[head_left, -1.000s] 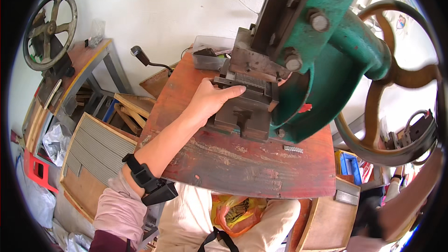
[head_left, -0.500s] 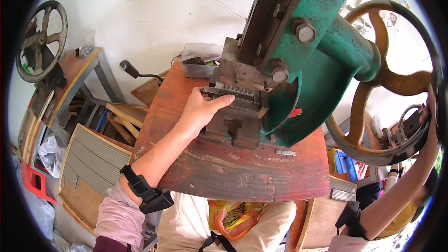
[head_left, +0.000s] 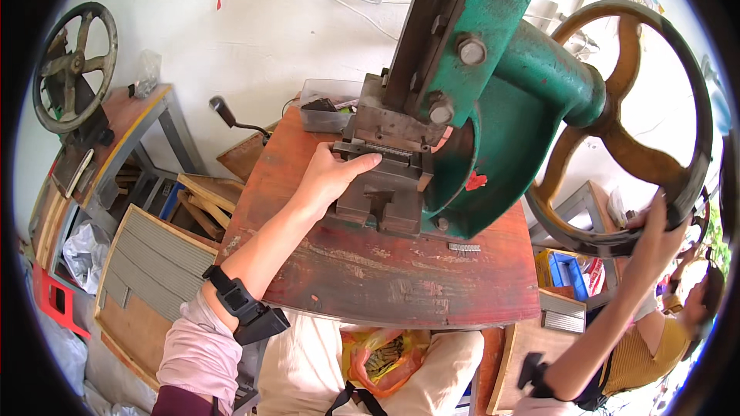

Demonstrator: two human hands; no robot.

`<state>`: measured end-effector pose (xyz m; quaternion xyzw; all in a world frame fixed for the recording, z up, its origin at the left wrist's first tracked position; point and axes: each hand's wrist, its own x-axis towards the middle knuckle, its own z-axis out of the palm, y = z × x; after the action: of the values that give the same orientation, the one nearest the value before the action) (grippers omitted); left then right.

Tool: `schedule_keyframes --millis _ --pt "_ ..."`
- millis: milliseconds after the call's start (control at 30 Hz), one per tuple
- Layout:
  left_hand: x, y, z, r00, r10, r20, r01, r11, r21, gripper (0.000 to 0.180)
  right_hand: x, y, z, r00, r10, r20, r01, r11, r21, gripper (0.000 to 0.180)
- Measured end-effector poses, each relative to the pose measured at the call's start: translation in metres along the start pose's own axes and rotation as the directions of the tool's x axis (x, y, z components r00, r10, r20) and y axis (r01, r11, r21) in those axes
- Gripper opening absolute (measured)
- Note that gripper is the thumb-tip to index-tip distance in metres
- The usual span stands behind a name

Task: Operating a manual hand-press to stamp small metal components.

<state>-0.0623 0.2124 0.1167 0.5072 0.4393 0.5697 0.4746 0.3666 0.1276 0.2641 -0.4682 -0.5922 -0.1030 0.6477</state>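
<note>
A green hand press (head_left: pixel 512 108) stands on a worn red-brown table, its dark steel ram (head_left: pixel 408 38) above a steel die block (head_left: pixel 385 185). My left hand (head_left: pixel 327 177) is closed on the left end of a flat steel bar (head_left: pixel 347 149) on the die, thumb on top and fingers mostly hidden behind. Beside the thumb, a small ridged metal strip (head_left: pixel 389 152) shows under the ram's lower block (head_left: pixel 397 125). Far to the right, my right hand (head_left: pixel 655 219) is closed round the rim of the press's large handwheel (head_left: pixel 701 123).
A small toothed metal piece (head_left: pixel 465 247) lies on the table (head_left: pixel 339 285). Behind the die stands a clear plastic box (head_left: pixel 324 118). Trays of grey strips (head_left: pixel 154 262) lie at left, below another handwheel (head_left: pixel 75 65). A bag of small pieces (head_left: pixel 385 358) rests between my legs. Another person (head_left: pixel 647 354) is at right.
The handwheel has turned, and my right hand has moved down and left with its rim. The ram block has come down closer to the strip. My left hand stays on the bar.
</note>
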Motion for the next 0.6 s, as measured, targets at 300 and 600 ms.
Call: schedule_keyframes --millis 300,600 --pt "-0.021 0.025 -0.003 0.892 0.452 0.007 -0.251 0.484 0.839 0.038 0.152 -0.106 0.030 0.976 -0.020 0.215 0.162 0.728 -0.666 0.044" --pt "-0.164 0.001 -0.038 0.846 0.489 0.211 -0.400 0.323 0.857 0.023 0.163 -0.060 0.017 0.973 -0.105 0.208 0.193 0.864 -0.466 0.060"
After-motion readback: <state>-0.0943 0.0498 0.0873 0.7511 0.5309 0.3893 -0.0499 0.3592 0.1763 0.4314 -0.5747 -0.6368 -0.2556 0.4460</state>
